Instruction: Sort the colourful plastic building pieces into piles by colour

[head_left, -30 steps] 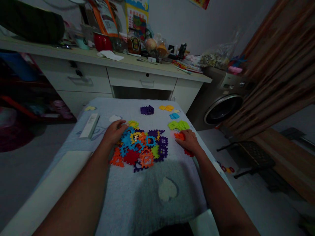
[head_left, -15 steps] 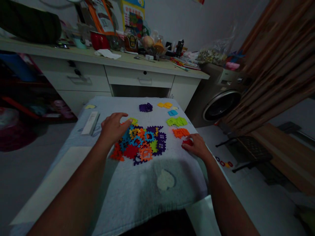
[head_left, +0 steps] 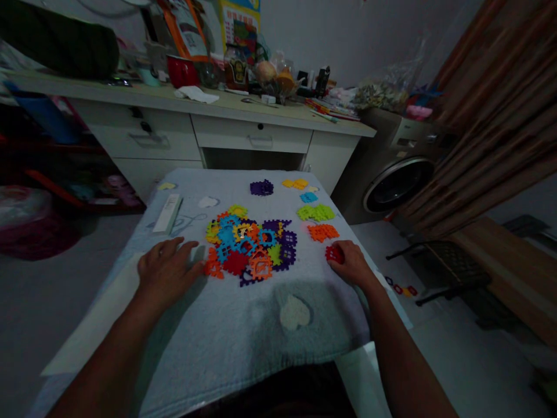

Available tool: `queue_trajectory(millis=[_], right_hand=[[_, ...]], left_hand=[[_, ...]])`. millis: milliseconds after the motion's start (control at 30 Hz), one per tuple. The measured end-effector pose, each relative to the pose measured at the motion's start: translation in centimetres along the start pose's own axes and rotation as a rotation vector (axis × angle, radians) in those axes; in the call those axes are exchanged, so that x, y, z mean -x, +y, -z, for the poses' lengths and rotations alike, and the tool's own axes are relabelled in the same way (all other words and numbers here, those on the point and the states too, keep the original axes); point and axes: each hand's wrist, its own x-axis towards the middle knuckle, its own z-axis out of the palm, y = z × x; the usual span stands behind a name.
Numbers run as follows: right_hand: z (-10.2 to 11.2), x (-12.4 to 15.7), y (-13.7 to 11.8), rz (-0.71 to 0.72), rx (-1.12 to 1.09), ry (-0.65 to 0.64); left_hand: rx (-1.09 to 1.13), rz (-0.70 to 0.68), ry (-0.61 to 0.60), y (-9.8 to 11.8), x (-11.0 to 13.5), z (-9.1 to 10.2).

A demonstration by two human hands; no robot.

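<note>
so far, we count six single-colour groups apart from the mixed pile (head_left: 250, 244) on the table (head_left: 243, 319): purple group (head_left: 261, 187) beyond it; yellow group (head_left: 295, 184), blue group (head_left: 308, 197) and green group (head_left: 316, 213) beyond it to the right; orange group (head_left: 323, 233) and red pieces (head_left: 333, 254) to its right. the pile itself mixes all six colours, so we judge plenty is left. our right hand (head_left: 351, 264) is closed around the red pieces; our left hand (head_left: 167, 270) is spread wide, seemingly holding nothing, its thumb by the pile's left edge; we cannot tell whether it touches.

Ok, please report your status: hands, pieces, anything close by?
Left hand open, beside mixed pile. Right hand holds red pieces. Orange pieces just beyond; white box beyond left hand.
</note>
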Motion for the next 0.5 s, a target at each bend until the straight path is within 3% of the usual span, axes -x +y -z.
queue_trajectory(millis=[133, 333, 500], right_hand=[[-0.1, 0.1, -0.5, 0.005, 0.016, 0.008], [0.3, 0.3, -0.4, -0.004, 0.002, -0.023], [0.9, 0.3, 0.2, -0.019, 0.030, -0.018]], left_hand=[[-0.045, 0.103, 0.025, -1.5, 1.2, 0.2], [-0.088, 0.235, -0.047, -3.2, 2.8, 0.1], [-0.095, 0.191, -0.113, -5.0, 3.5, -0.5]])
